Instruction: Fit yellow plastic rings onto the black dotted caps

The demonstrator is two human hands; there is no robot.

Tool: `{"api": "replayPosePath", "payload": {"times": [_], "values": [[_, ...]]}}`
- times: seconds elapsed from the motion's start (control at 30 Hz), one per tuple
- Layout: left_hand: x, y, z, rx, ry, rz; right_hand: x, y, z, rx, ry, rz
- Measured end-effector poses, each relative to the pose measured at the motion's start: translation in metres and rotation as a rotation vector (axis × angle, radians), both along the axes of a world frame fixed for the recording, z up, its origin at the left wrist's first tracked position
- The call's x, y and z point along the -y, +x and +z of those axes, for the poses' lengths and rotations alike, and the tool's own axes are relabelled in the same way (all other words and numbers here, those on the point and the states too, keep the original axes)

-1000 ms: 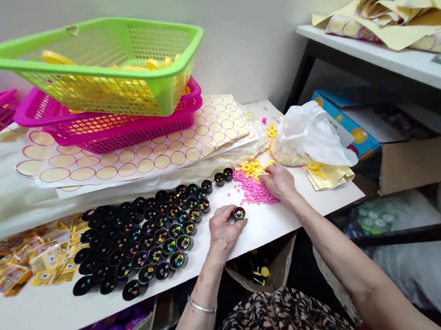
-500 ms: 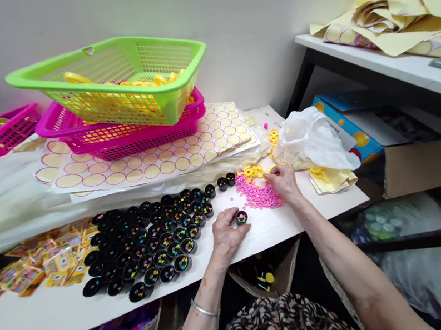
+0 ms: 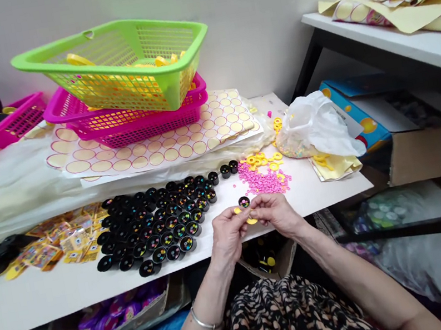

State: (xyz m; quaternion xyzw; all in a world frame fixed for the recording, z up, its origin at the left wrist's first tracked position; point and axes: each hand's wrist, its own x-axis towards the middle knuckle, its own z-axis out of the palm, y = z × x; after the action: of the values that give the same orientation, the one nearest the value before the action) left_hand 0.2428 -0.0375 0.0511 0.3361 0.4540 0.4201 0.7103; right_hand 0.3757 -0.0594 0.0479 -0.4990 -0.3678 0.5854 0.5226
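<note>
My left hand (image 3: 227,231) and my right hand (image 3: 274,212) meet at the table's front edge. Between their fingertips they pinch a small yellow plastic piece (image 3: 252,220), partly covered by the fingers. Just beyond the fingertips stands a small black cup (image 3: 244,201) with coloured bits inside. Behind it lies a heap of pink beads (image 3: 265,181), with yellow plastic rings (image 3: 259,159) on its far side. Rows of similar black cups (image 3: 167,238) holding coloured bits stand left of my hands.
A green basket (image 3: 172,91) of yellow parts is stacked on a pink basket (image 3: 142,127), over sheets of round stickers (image 3: 139,161). Small printed packets (image 3: 77,242) lie at left. A white plastic bag (image 3: 311,127) and an open carton (image 3: 430,152) are at right.
My right hand has come back from the yellow rings with a yellow piece and joined my left. My left hand has let go of the black cup, which now stands beyond my fingers.
</note>
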Motion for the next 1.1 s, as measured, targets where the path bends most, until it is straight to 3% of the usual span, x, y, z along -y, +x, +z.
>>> {"api": "replayPosePath", "payload": {"times": [0.13,0.3,0.43,0.57,0.87,1.1], "values": [[-0.011,-0.002,-0.002,0.068,-0.067,0.054,0.001,-0.006,0.001,0.160,0.112,0.114],[-0.022,0.005,-0.006,0.087,-0.052,0.111,-0.008,-0.005,-0.001,0.688,0.377,0.056],[-0.025,0.009,-0.012,0.048,-0.004,0.218,-0.017,0.002,-0.010,0.841,0.391,0.032],[-0.025,0.011,-0.023,-0.034,0.037,0.246,-0.024,0.008,-0.019,0.900,0.355,0.052],[-0.031,0.020,-0.034,-0.207,0.159,0.182,-0.029,0.005,-0.024,0.858,0.310,0.041],[-0.035,0.020,-0.040,-0.376,0.243,0.199,-0.029,-0.001,-0.030,0.246,0.055,-0.039]]}}
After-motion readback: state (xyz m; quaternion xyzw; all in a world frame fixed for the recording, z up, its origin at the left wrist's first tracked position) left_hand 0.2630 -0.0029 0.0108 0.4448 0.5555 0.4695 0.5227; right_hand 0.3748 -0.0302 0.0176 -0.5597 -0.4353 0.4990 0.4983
